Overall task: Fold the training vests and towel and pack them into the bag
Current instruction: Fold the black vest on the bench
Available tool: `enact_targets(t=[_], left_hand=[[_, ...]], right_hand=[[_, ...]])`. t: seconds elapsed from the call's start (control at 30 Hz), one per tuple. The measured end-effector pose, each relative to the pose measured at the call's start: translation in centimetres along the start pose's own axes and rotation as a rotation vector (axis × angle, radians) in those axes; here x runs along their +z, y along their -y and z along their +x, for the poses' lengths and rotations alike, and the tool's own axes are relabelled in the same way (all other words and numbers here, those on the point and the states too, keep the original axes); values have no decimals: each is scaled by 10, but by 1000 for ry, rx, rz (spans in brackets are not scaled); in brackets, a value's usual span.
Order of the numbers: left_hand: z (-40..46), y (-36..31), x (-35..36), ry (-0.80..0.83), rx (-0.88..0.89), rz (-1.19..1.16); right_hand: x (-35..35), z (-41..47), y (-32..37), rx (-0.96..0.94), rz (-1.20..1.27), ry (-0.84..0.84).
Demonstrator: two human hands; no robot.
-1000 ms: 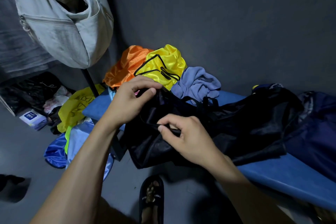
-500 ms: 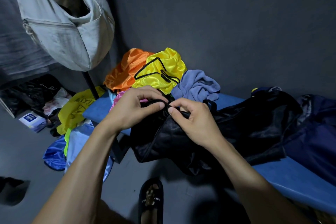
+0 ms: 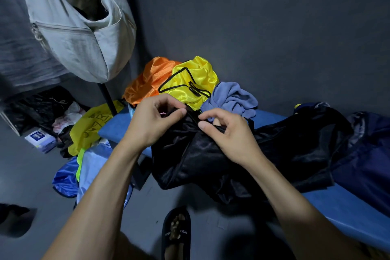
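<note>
A shiny black vest point(image 3: 211, 154) lies crumpled on the blue bench point(image 3: 348, 207) and hangs over its front edge. My left hand point(image 3: 154, 120) pinches the vest's top edge on the left. My right hand point(image 3: 230, 131) pinches the same edge a little to the right. Behind them sit a yellow vest point(image 3: 196, 82) with black trim, an orange vest point(image 3: 147, 82) and a crumpled blue-grey towel point(image 3: 232, 97). A grey bag point(image 3: 84, 38) hangs open at the upper left.
A dark navy cloth point(image 3: 369, 158) lies on the bench at the right. On the floor at the left are a yellow bag point(image 3: 88, 129), blue cloth point(image 3: 65, 177), a small box point(image 3: 39, 137) and black bags point(image 3: 42, 107). My sandalled foot point(image 3: 176, 232) is below.
My right hand rose from the vest's middle to its top edge beside my left hand. Since then the two hands have drawn slightly apart along that edge.
</note>
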State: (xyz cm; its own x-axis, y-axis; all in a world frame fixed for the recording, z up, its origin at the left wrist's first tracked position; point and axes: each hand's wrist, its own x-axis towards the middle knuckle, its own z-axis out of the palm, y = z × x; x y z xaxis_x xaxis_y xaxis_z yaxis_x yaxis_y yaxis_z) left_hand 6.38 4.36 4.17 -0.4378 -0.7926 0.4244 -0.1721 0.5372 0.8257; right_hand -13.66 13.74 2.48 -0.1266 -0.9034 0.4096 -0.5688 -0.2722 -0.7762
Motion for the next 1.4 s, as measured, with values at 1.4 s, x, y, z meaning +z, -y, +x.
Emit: enact_targets(t=[1.4], left_hand=[[3,16,-2,-213,6,384]], right_hand=[[0,6,9,207,-266,61]])
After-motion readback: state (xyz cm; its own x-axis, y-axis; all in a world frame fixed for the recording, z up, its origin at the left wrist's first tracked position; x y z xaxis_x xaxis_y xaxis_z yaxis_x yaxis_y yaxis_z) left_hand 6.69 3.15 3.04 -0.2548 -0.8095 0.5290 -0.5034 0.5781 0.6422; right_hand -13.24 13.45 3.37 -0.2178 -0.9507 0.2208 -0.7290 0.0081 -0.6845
